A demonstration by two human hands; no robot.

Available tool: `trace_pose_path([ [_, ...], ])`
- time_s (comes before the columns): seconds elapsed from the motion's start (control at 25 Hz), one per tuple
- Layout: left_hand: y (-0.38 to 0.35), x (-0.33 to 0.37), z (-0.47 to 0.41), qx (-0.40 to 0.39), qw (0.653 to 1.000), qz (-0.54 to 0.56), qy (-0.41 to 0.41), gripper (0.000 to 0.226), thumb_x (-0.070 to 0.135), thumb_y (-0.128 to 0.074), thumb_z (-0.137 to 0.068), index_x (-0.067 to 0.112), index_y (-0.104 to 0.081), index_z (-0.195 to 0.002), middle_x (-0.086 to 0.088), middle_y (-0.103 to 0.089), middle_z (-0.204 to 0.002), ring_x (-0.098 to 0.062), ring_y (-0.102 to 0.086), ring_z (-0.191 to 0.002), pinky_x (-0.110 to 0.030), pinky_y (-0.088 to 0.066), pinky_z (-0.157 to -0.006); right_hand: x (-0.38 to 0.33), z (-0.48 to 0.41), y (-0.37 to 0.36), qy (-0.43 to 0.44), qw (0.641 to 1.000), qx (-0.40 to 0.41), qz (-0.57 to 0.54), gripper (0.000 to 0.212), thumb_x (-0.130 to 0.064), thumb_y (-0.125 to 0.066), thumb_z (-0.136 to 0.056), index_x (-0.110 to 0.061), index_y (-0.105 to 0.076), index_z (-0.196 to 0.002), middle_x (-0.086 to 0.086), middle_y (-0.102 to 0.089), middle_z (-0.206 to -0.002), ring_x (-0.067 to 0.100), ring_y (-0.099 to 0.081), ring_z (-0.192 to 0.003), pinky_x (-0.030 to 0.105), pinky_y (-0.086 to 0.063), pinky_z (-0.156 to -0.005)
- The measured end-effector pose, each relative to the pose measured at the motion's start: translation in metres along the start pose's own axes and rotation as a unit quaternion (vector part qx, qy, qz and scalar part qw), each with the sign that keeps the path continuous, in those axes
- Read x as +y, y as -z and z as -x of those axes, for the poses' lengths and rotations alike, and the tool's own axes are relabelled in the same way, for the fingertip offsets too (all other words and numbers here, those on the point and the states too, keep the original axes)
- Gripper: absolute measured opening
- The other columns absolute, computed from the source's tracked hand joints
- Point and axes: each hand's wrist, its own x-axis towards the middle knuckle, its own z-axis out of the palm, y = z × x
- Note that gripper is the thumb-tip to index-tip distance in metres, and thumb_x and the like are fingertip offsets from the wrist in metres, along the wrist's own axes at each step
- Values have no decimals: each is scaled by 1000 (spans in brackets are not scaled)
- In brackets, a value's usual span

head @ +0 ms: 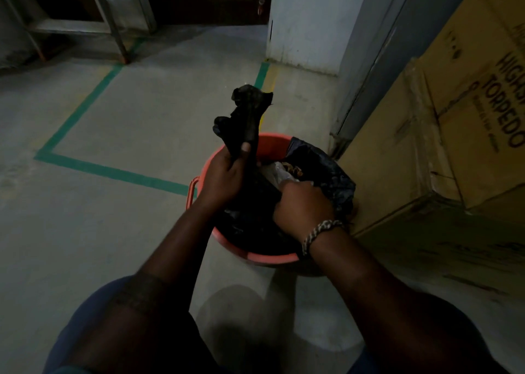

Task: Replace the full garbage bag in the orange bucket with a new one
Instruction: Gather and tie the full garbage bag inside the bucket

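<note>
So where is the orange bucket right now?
In the head view, the orange bucket sits on the floor just right of centre, beside the cardboard boxes on its right.

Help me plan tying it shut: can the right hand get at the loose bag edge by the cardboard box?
Probably yes. The right hand grips the garbage bag beside that edge; nothing lies between, though the cardboard box crowds it.

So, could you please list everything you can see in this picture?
orange bucket: one, orange, on the floor
garbage bag: one, black, in the bucket, its neck pulled up
cardboard boxes: at least two, brown, right of the bucket
tape lines: several, green, on the floor
metal frame: one, grey, top left
bracelet: one, pale braided, right wrist
left hand: one, grips the bag's raised neck
right hand: one, grips the bag inside the bucket
</note>
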Motion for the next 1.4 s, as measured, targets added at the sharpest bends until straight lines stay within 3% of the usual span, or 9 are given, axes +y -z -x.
trace_pose_path([
  [0.16, 0, 5, 6, -104, 993, 35, -32, 15, 28, -62, -98, 20, -64, -111, 16, -69, -102, 12, -62, -90, -10, -45, -79, 2, -11, 36, 65, 988, 139, -11, 8, -17, -54, -89, -19, -61, -93, 7, -56, -74, 35, -63, -73, 34, -49, -56],
  [0.24, -1, 10, 10, -171, 984, 43, -40, 36, 16, -75, -86, 26, -62, -118, 9, -69, -113, 15, -61, -98, -13, -47, -87, -6, -13, 48, 96, 980, 169, -37, 2, -21, -56, -86, -19, -55, -87, 6, -60, -78, 32, -59, -70, 34, -48, -57],
  [0.56, 10, 21, 13, -18, 998, 53, -35, 34, 1, -67, -89, 35, -73, -93, 28, -72, -85, 16, -65, -87, -22, -53, -83, 28, -2, 37, 10, 999, 27, 31, 19, -18, -57, -87, -23, -69, -100, 7, -66, -89, 35, -68, -87, 39, -57, -70],
  [0.8, -2, 44, 21, -99, 986, 108, -75, 46, -16, -50, -91, 12, -60, -125, 18, -64, -113, 20, -59, -102, -13, -49, -92, 11, -12, 64, 97, 974, 196, -56, 31, -6, -51, -79, -19, -70, -100, 11, -67, -91, 37, -65, -86, 38, -56, -72],
  [0.88, -9, 43, 24, -127, 983, 103, -88, 53, -8, -56, -89, 27, -55, -129, 15, -62, -120, 16, -58, -110, -13, -47, -95, -8, -12, 69, 162, 959, 213, -95, 25, -7, -54, -81, -17, -66, -100, 12, -68, -89, 36, -65, -83, 36, -54, -68],
  [1.0, -12, 33, 25, -123, 988, 48, -77, 47, 11, -62, -93, 50, -53, -116, 22, -63, -110, 15, -58, -105, -23, -52, -91, -16, -10, 64, 220, 945, 203, -134, 27, -6, -57, -80, -17, -66, -103, 10, -69, -90, 33, -65, -83, 34, -53, -66],
  [1.2, -5, 43, 22, -41, 996, 49, -56, 16, -1, -59, -94, 5, -70, -104, 1, -68, -86, 6, -64, -72, -25, -44, -67, 18, -23, 51, 122, 937, 161, -284, 40, -3, -70, -82, -22, -69, -117, -9, -69, -103, 1, -61, -95, 9, -45, -81],
  [1.28, 0, 45, 20, -25, 996, 85, -17, 23, -4, -58, -93, 16, -66, -85, 9, -59, -76, 7, -56, -65, -24, -41, -69, 32, -24, 45, 101, 956, 42, -271, 47, -15, -77, -84, -24, -65, -128, -11, -66, -105, 5, -63, -101, 16, -48, -87],
  [1.4, 2, 42, 21, -9, 984, 156, 86, 17, 5, -54, -96, 16, -68, -98, 6, -63, -86, -15, -62, -89, -27, -45, -78, 42, -22, 35, 83, 970, 44, -222, 18, -25, -72, -90, -21, -75, -107, -12, -70, -94, 6, -64, -89, 14, -46, -72],
])
